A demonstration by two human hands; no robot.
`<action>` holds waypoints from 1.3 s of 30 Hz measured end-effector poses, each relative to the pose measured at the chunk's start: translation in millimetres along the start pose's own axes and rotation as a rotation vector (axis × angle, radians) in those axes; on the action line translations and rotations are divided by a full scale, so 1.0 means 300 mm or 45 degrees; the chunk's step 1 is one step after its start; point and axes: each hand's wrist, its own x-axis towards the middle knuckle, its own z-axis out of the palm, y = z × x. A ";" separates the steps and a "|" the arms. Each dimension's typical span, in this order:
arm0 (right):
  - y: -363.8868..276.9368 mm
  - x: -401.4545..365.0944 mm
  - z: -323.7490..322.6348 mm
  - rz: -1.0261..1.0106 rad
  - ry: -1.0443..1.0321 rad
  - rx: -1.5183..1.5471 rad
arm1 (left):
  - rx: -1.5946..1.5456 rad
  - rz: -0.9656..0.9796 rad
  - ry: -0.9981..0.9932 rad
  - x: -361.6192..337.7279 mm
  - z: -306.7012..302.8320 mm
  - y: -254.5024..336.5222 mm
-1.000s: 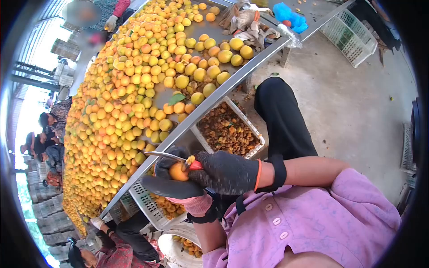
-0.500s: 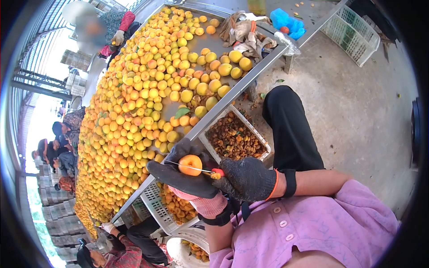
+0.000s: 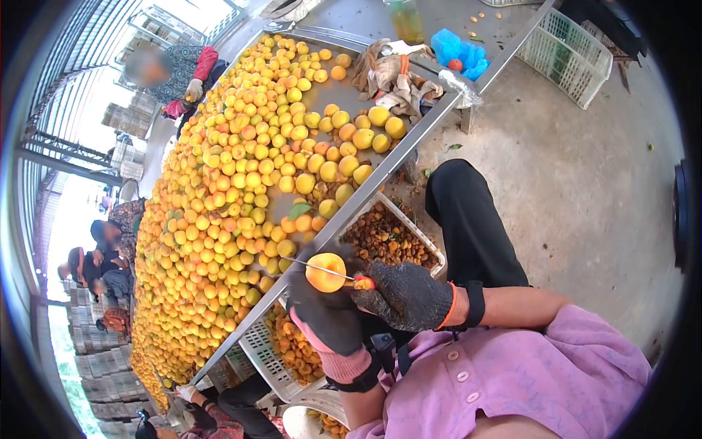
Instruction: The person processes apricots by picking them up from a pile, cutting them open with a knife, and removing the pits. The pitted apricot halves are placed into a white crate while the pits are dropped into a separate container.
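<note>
My left hand (image 3: 322,318), in a dark glove with a pink cuff, cups an apricot (image 3: 325,273), its fingers blurred. My right hand (image 3: 406,295), in a black glove with an orange hem, is closed round the red handle of a small knife (image 3: 363,283). The thin blade crosses the apricot and points to the upper left. Both hands are just in front of the metal edge of a table (image 3: 371,183) heaped with whole apricots (image 3: 219,212).
Under the table edge stand a crate of apricot pits (image 3: 395,233) and a white crate of cut apricots (image 3: 257,350). A white bucket (image 3: 298,421) sits close below. Cloths (image 3: 395,77) and a blue bag (image 3: 459,55) lie at the back. Other people work along the far sides.
My left hand has turned more upright and shifted right, carrying the apricot slightly right. The knife stays in my right hand across the apricot. The whole view has shifted slightly.
</note>
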 end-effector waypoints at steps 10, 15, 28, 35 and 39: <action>0.067 -0.015 0.013 -0.007 -0.094 0.079 | 0.890 0.277 -0.369 -0.010 -0.036 0.055; 0.021 0.000 0.008 -0.036 -0.052 0.003 | 0.443 0.085 -0.442 0.024 -0.121 -0.023; 0.027 0.031 0.007 -0.196 -0.114 -0.356 | 0.068 -0.098 -0.224 0.057 -0.134 -0.043; -0.002 0.072 -0.029 -0.356 -0.306 -0.269 | 0.465 -0.074 -0.147 0.080 -0.129 -0.039; 0.067 0.151 -0.019 -0.167 -0.552 -0.195 | 0.368 -0.060 -0.141 0.132 -0.137 -0.031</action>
